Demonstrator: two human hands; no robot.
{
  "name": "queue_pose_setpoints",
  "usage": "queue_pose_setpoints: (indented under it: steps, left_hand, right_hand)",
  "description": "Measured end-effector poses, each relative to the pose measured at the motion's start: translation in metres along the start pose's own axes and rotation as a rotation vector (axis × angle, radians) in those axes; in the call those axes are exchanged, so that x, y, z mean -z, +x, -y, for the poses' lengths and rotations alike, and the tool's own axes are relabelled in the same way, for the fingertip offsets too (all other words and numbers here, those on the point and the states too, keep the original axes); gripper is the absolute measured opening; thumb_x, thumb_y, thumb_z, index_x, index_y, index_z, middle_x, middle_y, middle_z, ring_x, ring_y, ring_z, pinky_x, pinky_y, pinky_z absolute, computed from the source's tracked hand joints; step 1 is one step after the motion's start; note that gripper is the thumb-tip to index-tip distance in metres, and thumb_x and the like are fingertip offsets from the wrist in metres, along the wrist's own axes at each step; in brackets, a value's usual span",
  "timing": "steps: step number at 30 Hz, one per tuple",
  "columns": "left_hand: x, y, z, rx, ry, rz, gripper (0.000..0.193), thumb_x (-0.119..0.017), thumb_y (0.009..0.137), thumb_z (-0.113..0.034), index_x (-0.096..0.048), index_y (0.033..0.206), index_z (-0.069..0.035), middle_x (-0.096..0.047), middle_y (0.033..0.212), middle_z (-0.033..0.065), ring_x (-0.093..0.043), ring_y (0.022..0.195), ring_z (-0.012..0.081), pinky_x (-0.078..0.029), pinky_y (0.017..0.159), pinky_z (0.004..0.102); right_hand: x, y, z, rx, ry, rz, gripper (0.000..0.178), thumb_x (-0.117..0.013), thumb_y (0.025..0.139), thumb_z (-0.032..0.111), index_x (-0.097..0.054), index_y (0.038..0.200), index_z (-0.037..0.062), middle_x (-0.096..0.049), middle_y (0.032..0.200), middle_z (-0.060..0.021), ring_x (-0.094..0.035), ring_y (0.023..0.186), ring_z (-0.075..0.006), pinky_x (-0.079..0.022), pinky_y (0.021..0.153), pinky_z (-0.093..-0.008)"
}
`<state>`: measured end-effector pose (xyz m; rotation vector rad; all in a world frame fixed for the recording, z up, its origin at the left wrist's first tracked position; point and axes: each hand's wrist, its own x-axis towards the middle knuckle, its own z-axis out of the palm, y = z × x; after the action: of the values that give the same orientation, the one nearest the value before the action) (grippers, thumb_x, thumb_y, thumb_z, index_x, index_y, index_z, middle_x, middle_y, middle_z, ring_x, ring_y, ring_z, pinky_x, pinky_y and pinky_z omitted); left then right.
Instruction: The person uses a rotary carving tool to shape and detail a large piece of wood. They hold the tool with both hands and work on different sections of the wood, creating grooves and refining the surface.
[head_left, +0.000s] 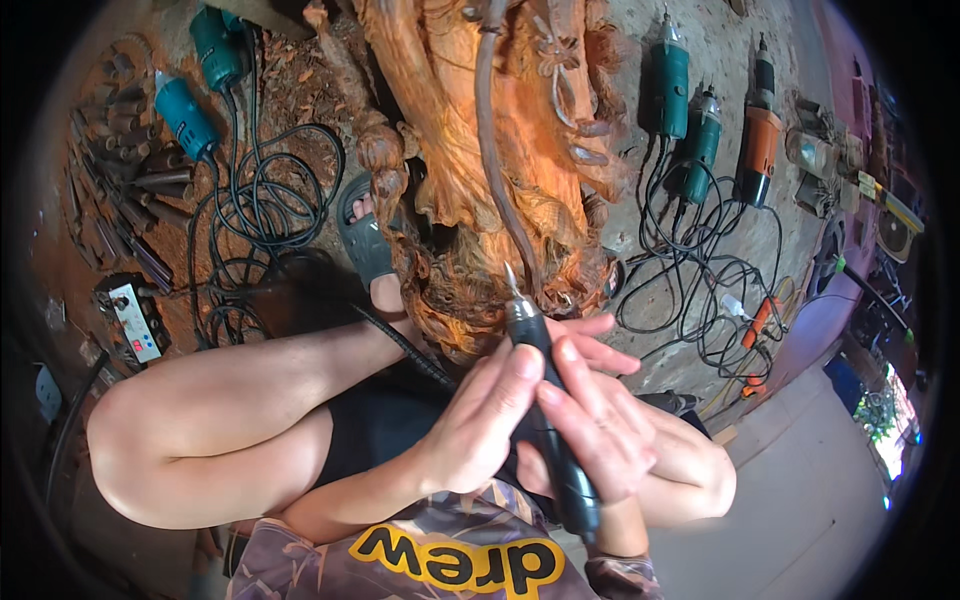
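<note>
A black pen-shaped rotary carving tool (pixel 563 465) with a silver collar and a pointed metal bit rests between my two hands, its tip aimed away from me. My left hand (pixel 478 415) holds it from the left side, thumb pressed near the collar. From the right, my right hand (pixel 615 440) closes on the black body with its fingers against it. Just past the bit stands a large orange-brown carved wood piece (pixel 450 100) with folds and fine relief. Whether the bit touches the wood I cannot tell.
Teal power grinders (pixel 187 115) with coiled black cords lie left, near several dark chisel-like rods (pixel 165 180) and a white power strip (pixel 135 322). Right of the wood are green grinders (pixel 672 90), an orange one (pixel 762 140) and tangled cables (pixel 690 260). My bent legs flank my hands.
</note>
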<state>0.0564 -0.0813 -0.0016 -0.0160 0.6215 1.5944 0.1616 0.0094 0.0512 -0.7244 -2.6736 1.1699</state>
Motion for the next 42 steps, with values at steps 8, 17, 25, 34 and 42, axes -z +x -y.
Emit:
queue_pose_setpoints:
  steps: [8,17,25,34,42]
  left_hand:
    - [0.003,0.007,-0.011,0.01,0.13,-0.052,0.066,-0.024,0.106,-0.049,-0.044,0.133,0.007,-0.051,0.136,0.0283,-0.054,0.125,0.0354,-0.04,0.109,0.0469]
    - [0.011,0.007,-0.014,0.025,0.143,-0.02,0.072,-0.02,0.106,-0.052,-0.046,0.134,0.008,-0.048,0.141,0.0307,-0.054,0.126,0.0349,-0.04,0.109,0.0455]
    - [0.013,0.007,-0.012,0.045,0.162,-0.041,0.068,-0.021,0.107,-0.05,-0.047,0.133,0.008,-0.045,0.144,0.0318,-0.054,0.126,0.0313,-0.04,0.109,0.043]
    - [0.009,0.007,-0.011,0.026,0.175,-0.048,0.07,-0.02,0.106,-0.051,-0.048,0.132,0.008,-0.045,0.144,0.0308,-0.054,0.125,0.0324,-0.04,0.109,0.0433]
    - [0.008,0.007,-0.01,0.012,0.158,-0.05,0.072,-0.018,0.105,-0.052,-0.049,0.132,0.008,-0.045,0.145,0.0294,-0.054,0.126,0.0324,-0.04,0.109,0.0429]
  right_hand:
    - [-0.041,0.019,-0.034,0.294,0.049,-0.367,0.036,-0.078,0.072,0.001,-0.072,0.107,-0.0028,-0.07,0.114,-0.0242,-0.074,0.09,-0.0286,-0.06,0.076,-0.0329]
    - [-0.028,0.036,-0.012,0.085,0.174,-0.295,0.032,-0.077,0.074,-0.002,-0.072,0.105,-0.004,-0.07,0.114,-0.0237,-0.074,0.093,-0.0305,-0.06,0.081,-0.0345]
    - [-0.025,0.033,-0.01,0.021,0.184,-0.27,0.035,-0.078,0.072,0.0,-0.072,0.107,-0.004,-0.07,0.113,-0.025,-0.074,0.093,-0.0302,-0.06,0.081,-0.0342]
    - [-0.033,0.03,-0.016,0.08,0.185,-0.348,0.036,-0.078,0.074,0.0,-0.071,0.109,-0.0041,-0.07,0.114,-0.0242,-0.074,0.091,-0.0304,-0.061,0.079,-0.0349]
    - [-0.035,0.029,-0.014,0.064,0.19,-0.373,0.034,-0.078,0.073,-0.001,-0.072,0.106,-0.0045,-0.07,0.114,-0.0236,-0.074,0.091,-0.0294,-0.061,0.08,-0.034]
